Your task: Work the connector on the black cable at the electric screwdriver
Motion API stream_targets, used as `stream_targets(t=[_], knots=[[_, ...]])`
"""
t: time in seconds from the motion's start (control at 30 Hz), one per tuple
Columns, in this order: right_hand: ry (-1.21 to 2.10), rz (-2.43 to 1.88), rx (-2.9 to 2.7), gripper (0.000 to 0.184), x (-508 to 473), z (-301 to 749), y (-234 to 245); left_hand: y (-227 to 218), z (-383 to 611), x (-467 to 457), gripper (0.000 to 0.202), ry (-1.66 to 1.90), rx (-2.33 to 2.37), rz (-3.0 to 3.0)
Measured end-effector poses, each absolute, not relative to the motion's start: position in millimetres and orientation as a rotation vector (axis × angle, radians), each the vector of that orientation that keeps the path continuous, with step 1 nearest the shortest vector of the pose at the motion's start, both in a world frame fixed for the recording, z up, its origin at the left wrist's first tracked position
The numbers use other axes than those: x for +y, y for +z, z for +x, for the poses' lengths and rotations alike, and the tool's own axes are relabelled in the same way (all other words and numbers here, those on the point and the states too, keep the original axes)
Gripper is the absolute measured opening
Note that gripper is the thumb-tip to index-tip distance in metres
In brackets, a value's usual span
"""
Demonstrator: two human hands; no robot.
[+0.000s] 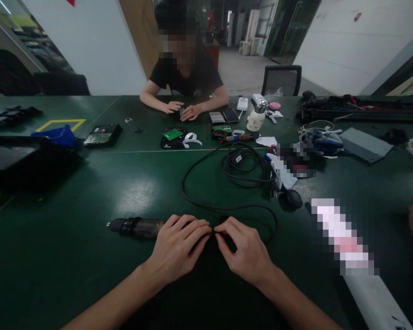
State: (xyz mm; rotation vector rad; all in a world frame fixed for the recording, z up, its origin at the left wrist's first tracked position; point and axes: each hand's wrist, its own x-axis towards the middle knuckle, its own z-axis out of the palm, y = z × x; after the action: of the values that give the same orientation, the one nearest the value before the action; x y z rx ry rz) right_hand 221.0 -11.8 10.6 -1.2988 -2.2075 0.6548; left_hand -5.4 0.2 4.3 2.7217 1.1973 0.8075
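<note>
My left hand lies curled over the rear end of a dark electric screwdriver that rests on the green table, its tip pointing left. My right hand is closed in a pinch on the end of a black cable, right at the tool's rear, where the fingertips of both hands meet. The cable loops away to a coil farther back. What sits between the fingertips is too dark to make out.
Across the table a person in a black shirt works with both hands on a small part. Circuit boards, phones, a bottle, a black mouse, cables and tools lie around. A white bar lies at right.
</note>
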Motion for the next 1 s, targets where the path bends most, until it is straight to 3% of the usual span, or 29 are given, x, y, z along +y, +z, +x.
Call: stream_targets(t=[0.13, 0.33, 0.53, 0.7, 0.9, 1.0], knots=[[0.651, -1.287, -2.194, 0.015, -11.2, 220.8, 9.1, 3.2, -3.8, 1.6, 0.012, 0.830, 1.250, 2.712], [0.657, -1.300, -2.188, 0.015, -11.3, 221.1, 9.0, 4.9, -6.0, 2.3, 0.024, 0.781, 1.178, 2.709], [0.681, -1.308, -2.187, 0.016, -12.2, 220.8, 9.9, 4.6, -1.6, 0.3, 0.010, 0.825, 1.291, 2.642], [0.689, -1.311, -2.195, 0.016, -12.3, 220.9, 10.9, 7.1, -3.8, -1.2, 0.024, 0.802, 1.202, 2.669], [0.734, -1.290, -2.192, 0.016, -12.3, 223.3, 9.6, 3.5, -3.3, -3.1, 0.011, 0.809, 1.280, 2.625], [0.750, -1.291, -2.182, 0.014, -12.5, 223.5, 7.8, 4.4, -3.5, -3.5, 0.016, 0.794, 1.265, 2.632]])
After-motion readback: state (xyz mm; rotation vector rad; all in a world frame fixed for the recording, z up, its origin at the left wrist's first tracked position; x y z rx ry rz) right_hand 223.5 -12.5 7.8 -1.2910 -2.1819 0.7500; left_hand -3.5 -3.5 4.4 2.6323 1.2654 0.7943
